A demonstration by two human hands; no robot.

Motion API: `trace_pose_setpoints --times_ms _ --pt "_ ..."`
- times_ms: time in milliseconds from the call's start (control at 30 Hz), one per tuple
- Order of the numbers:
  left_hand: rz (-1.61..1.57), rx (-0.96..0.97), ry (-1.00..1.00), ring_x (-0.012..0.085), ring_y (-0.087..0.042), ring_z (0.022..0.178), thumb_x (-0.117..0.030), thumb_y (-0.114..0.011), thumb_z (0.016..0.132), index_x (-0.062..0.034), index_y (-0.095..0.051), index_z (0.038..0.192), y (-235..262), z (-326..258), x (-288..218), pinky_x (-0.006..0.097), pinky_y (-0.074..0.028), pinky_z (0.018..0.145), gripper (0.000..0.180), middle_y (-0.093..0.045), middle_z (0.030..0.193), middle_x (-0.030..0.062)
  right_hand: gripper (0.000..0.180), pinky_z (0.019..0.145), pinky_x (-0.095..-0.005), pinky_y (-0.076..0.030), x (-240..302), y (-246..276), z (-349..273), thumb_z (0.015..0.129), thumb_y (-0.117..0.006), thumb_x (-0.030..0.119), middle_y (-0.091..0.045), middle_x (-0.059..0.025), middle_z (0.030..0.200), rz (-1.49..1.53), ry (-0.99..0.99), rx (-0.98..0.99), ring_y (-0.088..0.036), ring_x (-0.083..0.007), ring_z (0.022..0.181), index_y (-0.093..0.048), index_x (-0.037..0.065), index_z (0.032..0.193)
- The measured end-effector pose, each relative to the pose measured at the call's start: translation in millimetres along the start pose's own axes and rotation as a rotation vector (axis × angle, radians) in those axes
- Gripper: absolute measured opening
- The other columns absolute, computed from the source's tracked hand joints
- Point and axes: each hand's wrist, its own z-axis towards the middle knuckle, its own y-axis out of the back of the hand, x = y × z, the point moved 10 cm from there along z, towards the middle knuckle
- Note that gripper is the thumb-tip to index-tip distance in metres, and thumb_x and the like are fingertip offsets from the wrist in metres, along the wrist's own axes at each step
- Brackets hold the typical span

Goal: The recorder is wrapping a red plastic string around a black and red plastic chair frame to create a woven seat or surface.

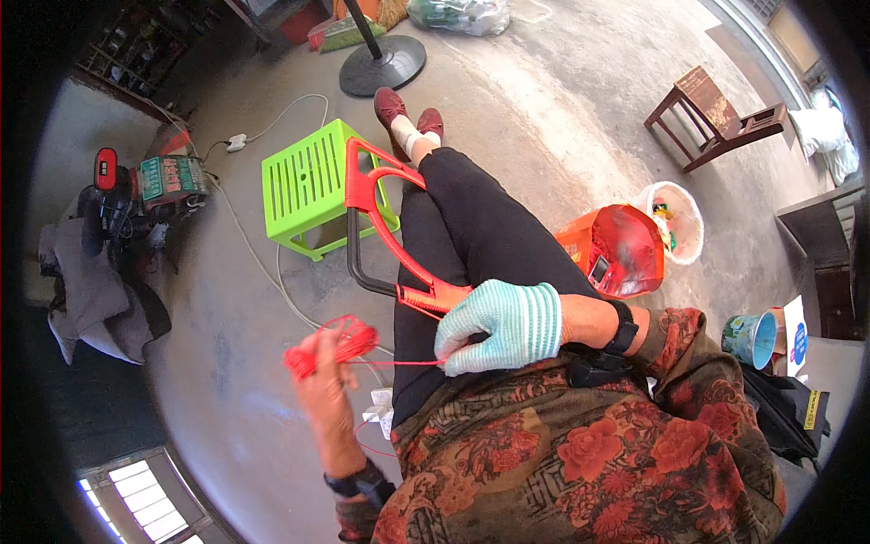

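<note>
My left hand (324, 385) is bare and grips a loose bundle of red string (337, 346) out to the left of my lap. A taut red strand runs from it to my right hand (500, 325), which wears a white and teal knit glove and rests on my black-trousered thigh. That gloved hand closes over the near end of a red plastic frame tool (390, 227) with a black bar, lying along my left leg. The frame's far end reaches a green plastic stool (313, 186).
An orange-red plastic bag (621, 249) and a white bucket (680, 218) sit on the concrete floor to my right. Farther off are a wooden chair (716, 113), a fan base (382, 65), a white cable (263, 263) and a grey cloth (100, 299) at left.
</note>
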Motion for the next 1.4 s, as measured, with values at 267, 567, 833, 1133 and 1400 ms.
trace_pose_setpoints --times_ms 267,567,833,1133,1400 --pt "0.165 0.230 -0.266 0.0040 -0.048 0.057 -0.004 -0.072 0.078 -0.0024 -0.056 0.088 -105 4 7 0.021 -0.040 0.052 0.019 -0.055 0.067 -0.0025 0.015 0.069 -0.0266 -0.051 -1 12 -10 0.087 -0.066 0.014 -0.068 -0.0057 0.082 0.282 -0.145 -0.093 -0.063 -0.0097 0.075 -0.067 0.000 0.094" --pt "-0.121 0.128 -0.034 0.0140 -0.061 0.069 0.000 -0.068 0.078 -0.0007 -0.055 0.107 -52 24 18 0.029 -0.053 0.065 0.032 -0.061 0.087 0.0058 0.020 0.066 -0.0275 -0.049 26 66 -8 0.085 -0.065 0.016 -0.064 -0.0040 0.079 0.122 -0.209 -0.259 -0.060 -0.0114 0.069 -0.064 0.003 0.101" --pt "0.036 0.176 0.024 0.0113 -0.061 0.074 -0.006 -0.059 0.089 -0.0015 -0.056 0.105 -33 56 19 0.023 -0.052 0.063 0.016 -0.061 0.088 0.0054 0.025 0.072 -0.0395 -0.051 -25 88 42 0.078 -0.065 0.026 -0.067 -0.0148 0.079 -0.682 -0.111 -0.171 -0.066 -0.0305 0.078 -0.066 0.008 0.095" --pt "0.277 0.542 -0.007 0.0086 -0.057 0.068 -0.008 -0.060 0.085 -0.0025 -0.061 0.107 -109 39 15 0.022 -0.046 0.058 0.022 -0.063 0.090 0.0014 0.030 0.075 -0.0412 -0.050 -43 54 59 0.078 -0.067 0.029 -0.063 -0.0151 0.090 -0.537 0.010 -0.128 -0.063 -0.0346 0.084 -0.066 0.010 0.100" --pt "-0.095 0.705 0.211 0.0228 -0.066 0.086 -0.010 -0.061 0.085 0.0001 -0.059 0.100 -85 0 15 0.030 -0.054 0.065 0.018 -0.062 0.108 0.0217 0.017 0.087 -0.0313 -0.048 12 105 -9 0.080 -0.061 0.010 -0.065 -0.0147 0.104 1.053 0.160 -0.458 -0.062 -0.0235 0.102 -0.058 0.002 0.094"
